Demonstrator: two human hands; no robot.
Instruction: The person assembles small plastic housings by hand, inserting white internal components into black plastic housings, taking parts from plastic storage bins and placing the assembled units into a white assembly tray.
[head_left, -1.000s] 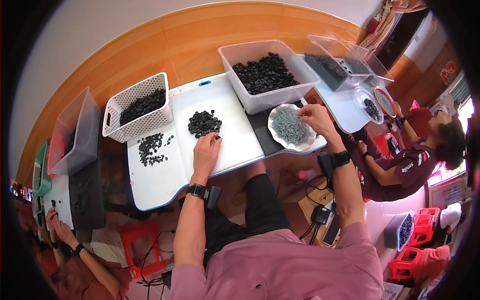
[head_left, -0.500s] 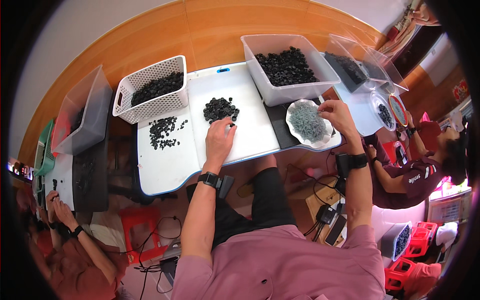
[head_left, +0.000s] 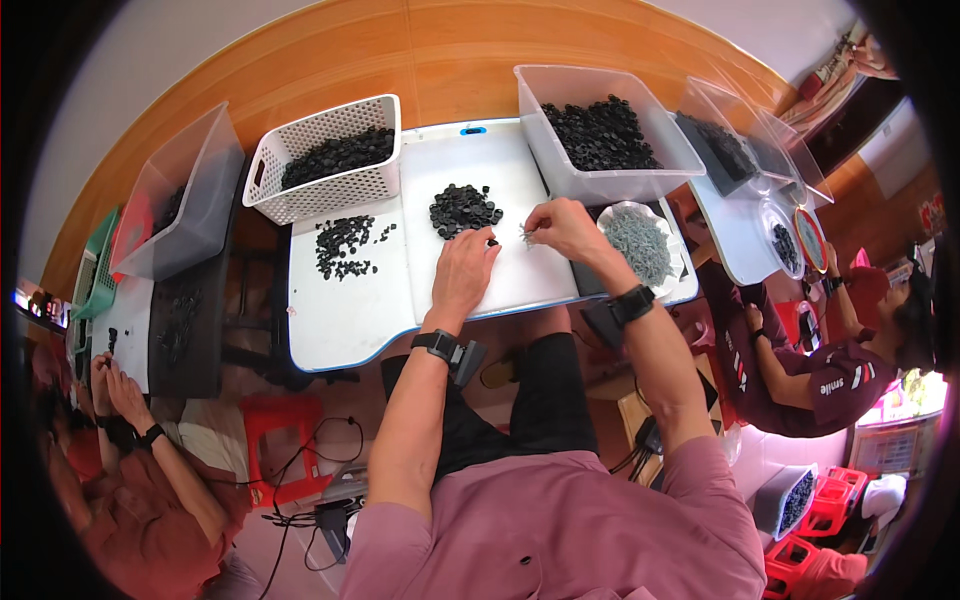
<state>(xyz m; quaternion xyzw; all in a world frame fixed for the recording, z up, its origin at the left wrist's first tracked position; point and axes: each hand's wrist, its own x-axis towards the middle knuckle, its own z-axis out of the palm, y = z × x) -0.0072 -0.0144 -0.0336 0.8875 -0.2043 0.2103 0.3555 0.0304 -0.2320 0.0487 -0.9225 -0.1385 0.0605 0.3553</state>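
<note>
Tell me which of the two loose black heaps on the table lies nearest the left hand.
The middle heap, just beyond the left hand; the other heap lies farther left, in front of the white basket.

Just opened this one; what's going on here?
A person is at a white table, working with both bare hands. The left hand pinches a small black piece beside a pile of black parts; the right hand holds some small grey pieces just above the table. More grey pieces lie on a white plate to the right, and smaller black bits lie scattered to the left, before a white basket.
</note>
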